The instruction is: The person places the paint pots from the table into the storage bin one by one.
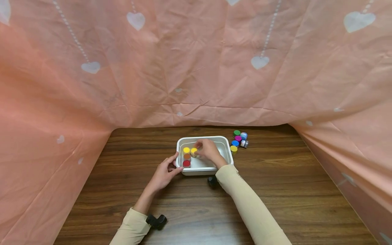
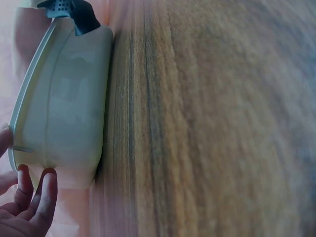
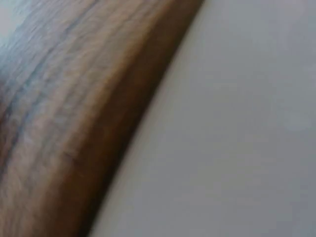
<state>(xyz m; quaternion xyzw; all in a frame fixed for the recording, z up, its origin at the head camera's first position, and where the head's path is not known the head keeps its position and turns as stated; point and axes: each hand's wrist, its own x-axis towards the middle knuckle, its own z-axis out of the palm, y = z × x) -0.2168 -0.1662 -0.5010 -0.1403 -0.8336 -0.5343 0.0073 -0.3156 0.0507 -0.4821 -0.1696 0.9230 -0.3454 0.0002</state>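
A white tray (image 1: pixel 225 149) sits mid-table. Along its left side stand a yellow-lidded jar (image 1: pixel 186 149), an orange one (image 1: pixel 186 156) and a red one (image 1: pixel 186 163). My right hand (image 1: pixel 206 149) reaches into the tray and pinches a second yellow-lidded jar (image 1: pixel 193 150) beside that row. My left hand (image 1: pixel 166 170) holds the tray's near left corner, thumb on the rim and fingers (image 2: pixel 42 197) against the tray wall (image 2: pixel 64 108). The right wrist view is blurred and shows only pale tray wall (image 3: pixel 237 123) and wood.
Several more small jars stand right of the tray: green (image 1: pixel 237 133), light blue (image 1: pixel 243 135), magenta (image 1: pixel 238 138), blue (image 1: pixel 234 143), yellow (image 1: pixel 233 148). Pink heart-print cloth (image 1: pixel 196 68) hangs behind and down both sides of the wooden table (image 1: pixel 275 190).
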